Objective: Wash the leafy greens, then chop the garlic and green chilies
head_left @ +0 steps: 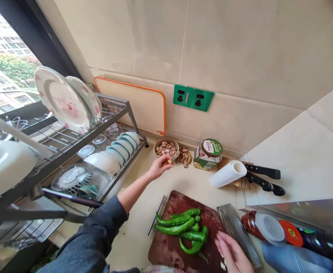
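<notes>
My left hand (158, 168) is closed in a pinch around a garlic clove (170, 161), just in front of a bowl of garlic cloves (166, 147). Over the right edge of the dark red cutting board (166, 248), my right hand (232, 253) has its fingers stretched out and holds nothing I can see. A small white piece (223, 265) shows beside it, too small to name for sure. Several green chili peppers (177, 229) lie on the board. A broad knife blade (239, 233) lies right of the board, its handle out of sight.
Ginger (184, 157) and a green-lidded tub (208, 153) stand along the wall. Further right are a paper towel roll (229, 174), a knife block (243, 182) and lidded jars (269, 227). A dish rack (126, 108) fills the left side, with a cutting board (134, 106) behind.
</notes>
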The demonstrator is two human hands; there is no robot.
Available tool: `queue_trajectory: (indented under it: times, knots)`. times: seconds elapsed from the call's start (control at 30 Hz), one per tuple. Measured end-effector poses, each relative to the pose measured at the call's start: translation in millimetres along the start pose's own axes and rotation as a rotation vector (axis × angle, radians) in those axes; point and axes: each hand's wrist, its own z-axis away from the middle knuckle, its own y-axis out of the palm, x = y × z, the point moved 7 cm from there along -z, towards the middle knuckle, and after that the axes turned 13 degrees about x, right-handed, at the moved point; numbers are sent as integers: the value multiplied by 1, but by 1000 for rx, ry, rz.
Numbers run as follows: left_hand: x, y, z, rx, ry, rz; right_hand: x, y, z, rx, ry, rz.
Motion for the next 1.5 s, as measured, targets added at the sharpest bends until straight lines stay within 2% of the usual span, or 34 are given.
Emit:
queue_trajectory:
  times: [0.07,0.1,0.2,0.27,0.47,0.6,0.7,0.8,0.9,1.1,1.27,1.4,1.5]
  knots:
    - [-23,40,44,64,40,91,42,36,-14,286,-39,-318]
    - [-33,57,64,81,38,92,65,47,-17,368,-62,-403]
    - [-55,92,111,98,15,6,120,67,-17,486,-132,-471]
    - [-61,102,131,76,21,-75,137,77,-9,547,-149,-464]
    - [-48,110,182,14,2,-160,131,104,27,619,-141,-394]
    - [-37,122,213,76,-69,-191,118,120,54,650,-173,-282]
    - [-38,140,229,124,-90,-229,101,121,70,620,-141,-235]
    - [-44,159,246,59,-101,-269,84,114,86,620,-114,-253]
    - [-48,178,268,-70,-134,-207,72,109,102,712,-111,-339]
    - [-42,209,345,-406,-151,215,72,126,150,1040,-103,-522]
    - [-39,233,436,-775,-119,524,84,160,220,1348,5,-569]
    - [-47,249,524,-1216,-28,644,86,191,286,1552,154,-488]
    - [-52,262,600,-1494,88,693,89,219,344,1668,159,-356]
